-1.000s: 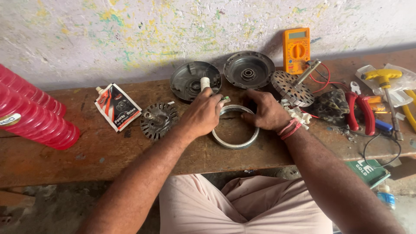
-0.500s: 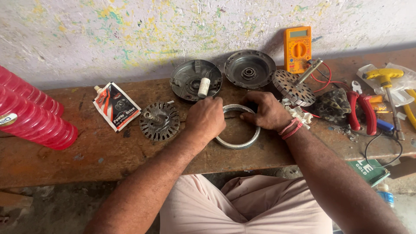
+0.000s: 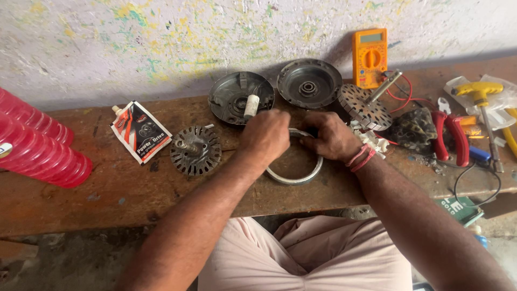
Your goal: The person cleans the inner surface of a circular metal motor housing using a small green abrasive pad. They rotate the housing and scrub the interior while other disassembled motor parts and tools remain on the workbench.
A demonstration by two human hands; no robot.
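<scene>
- Ring (image 3: 295, 177): thin, round, dull silver metal, open through the middle so the wood shows inside; it lies flat on the bench (image 3: 107, 188), near the front edge, its far side hidden under the hands
- Left hand (image 3: 265, 134): fist-like, knuckles up, fingers curled down on the ring's far left rim
- Right hand (image 3: 329, 137): fingers bent onto the far right rim, red threads at the wrist; the hands sit close, not touching
- Rotor (image 3: 195, 150) left of the ring; two dark covers (image 3: 240, 98) behind; yellow meter (image 3: 369, 57) against the wall
</scene>
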